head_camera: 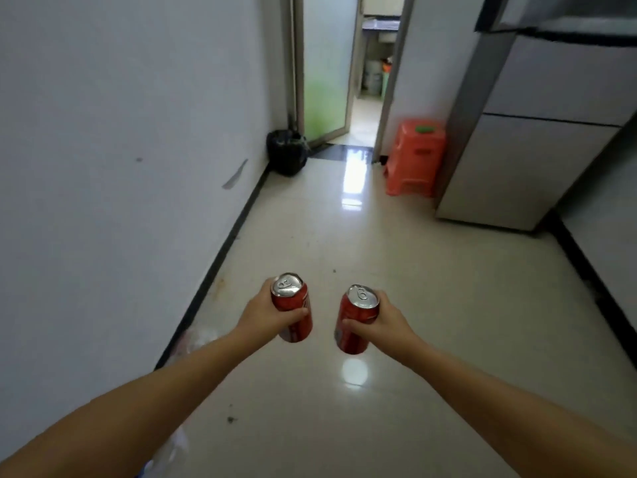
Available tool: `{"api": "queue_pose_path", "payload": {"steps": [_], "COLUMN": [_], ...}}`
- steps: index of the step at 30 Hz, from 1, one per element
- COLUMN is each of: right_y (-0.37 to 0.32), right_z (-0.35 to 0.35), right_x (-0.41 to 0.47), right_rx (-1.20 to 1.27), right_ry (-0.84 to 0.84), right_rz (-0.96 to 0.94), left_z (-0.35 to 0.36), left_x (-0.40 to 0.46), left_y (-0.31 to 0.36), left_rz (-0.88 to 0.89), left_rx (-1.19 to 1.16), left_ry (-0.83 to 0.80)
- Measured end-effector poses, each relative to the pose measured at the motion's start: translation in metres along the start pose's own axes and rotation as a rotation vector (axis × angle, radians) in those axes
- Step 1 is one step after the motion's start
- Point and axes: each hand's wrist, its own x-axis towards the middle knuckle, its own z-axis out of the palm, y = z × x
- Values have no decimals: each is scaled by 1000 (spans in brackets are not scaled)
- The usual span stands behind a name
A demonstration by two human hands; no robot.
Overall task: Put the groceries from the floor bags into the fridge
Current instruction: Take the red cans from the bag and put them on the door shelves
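- Two red drink cans are carried upright at arm's length over a glossy tiled floor (431, 305), the left can (293, 310) and the right can (355, 322) near each other but not touching, silver tops with pull tabs facing up.
- The left hand (269, 312) wraps its can at mid-body, thumb across the front; the right hand (382, 315) grips its can the same way, fingers curled round the wall.
- Rigid but thin-walled, the cans look likely to dent under a hard squeeze; smooth metal could slip if damp, so a full wrap round the middle seems the safest hold. Whether they are full cannot be told.
- The fridge (537, 139) stands ahead to the right, its doors closed, well apart from the cans; a hand would probably have to be freed to open it.
- A crumpled clear plastic bag (196, 339) lies by the left wall, under the left forearm.
- An orange stool (415, 160) sits beside the fridge; a black bin bag (287, 151) slumps by an open doorway.
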Motion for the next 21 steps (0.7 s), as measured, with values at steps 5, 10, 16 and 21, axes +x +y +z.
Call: {"api": "queue_pose_path", "payload": {"steps": [5,10,16,21], "right_y": [68,112,131,114], "right_z": [-166,-297,-391,-465], "right_x": [-32,-39,14,108], "right_rx": [-17,-66,-100,-90], "right_ry": [164,358,466,520], "right_rz": [53,127,102,43], "left_z": [166,293,359,392], "left_x": [23,40,113,227], "left_y": [101,180,241,303], "left_rz": [90,142,231,327], "left_rx": [1,-44,45,87], "left_ry": [-177,-316,-362,-373]}}
